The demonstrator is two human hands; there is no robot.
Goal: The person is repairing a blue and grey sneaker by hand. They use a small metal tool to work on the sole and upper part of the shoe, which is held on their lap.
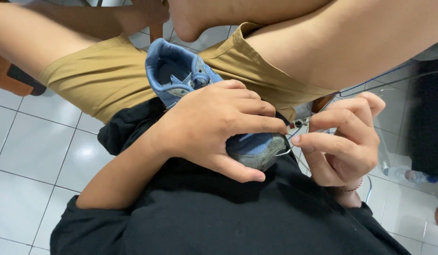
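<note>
We clamped left hand (pixel 214 127) round blue shoe (pixel 181 75) toe; right hand (pixel 344 137) beside toe pinched thin needle (pixel 286 152). Shoe seemed light, pliable; toe best hold.

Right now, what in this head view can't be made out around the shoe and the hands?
- Blue shoe: its middle is hidden under the left hand.
- Curved needle: too thin to tell whether the right hand's fingertips grip it.
- Thread: barely traceable.
- Plastic bottle: blurred, partly hidden.
</note>
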